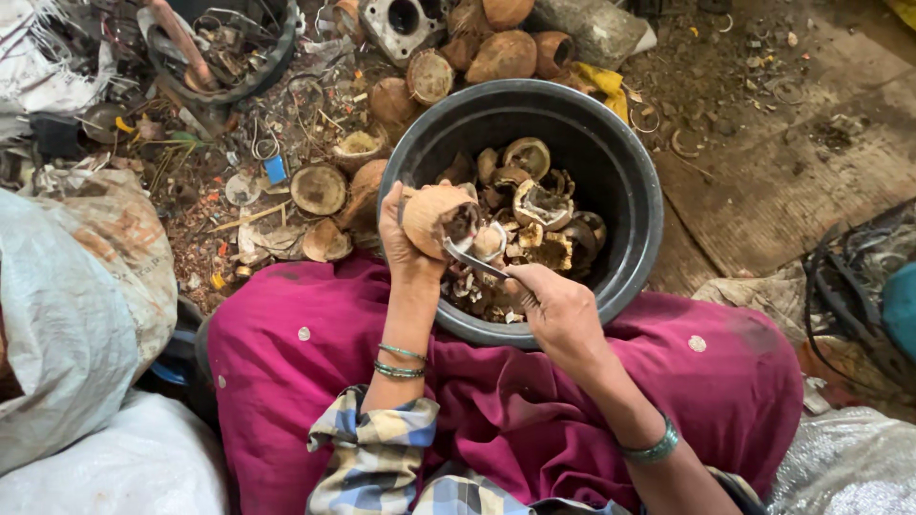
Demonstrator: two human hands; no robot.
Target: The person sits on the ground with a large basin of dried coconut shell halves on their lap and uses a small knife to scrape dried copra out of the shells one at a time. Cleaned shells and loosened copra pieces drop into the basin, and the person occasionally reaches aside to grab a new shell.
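Far left: grey-white woven sacks [76,315] stacked at frame edge, scrap wire and metal bits on the dirt floor [763,172] above them, a round black tub of scrap [224,48] at top left. Just right of that, halved coconut shells [320,189] lying cut side up and down on the floor, more husked brown pieces [496,52] piled beyond the bucket rim. Centre: magenta cloth [315,362] spread over the lap, checked sleeve [372,458] at bottom. Left hand [401,234] raised over the near-left rim of the bucket, grip wrapped tight around a brown coconut half [434,215], open face turned right; green bangles on that wrist. Black round plastic bucket [634,191] resting against the lap, part filled with dried coconut pieces and empty shell bits [539,215]. Metal tool [472,257], thin and silver, tip pressed into the open face of the held coconut half, a pale chunk of flesh [489,240] touching the tip. Right hand [558,310] over the near rim of the bucket, grip closed around the tool handle, green bangle on the wrist lower right. Right of bucket: worn brown mat or board on the floor, small metal rings scattered on it. Far right: dark tangled cables [854,286], a teal object at the edge, silvery sheet at bottom right corner
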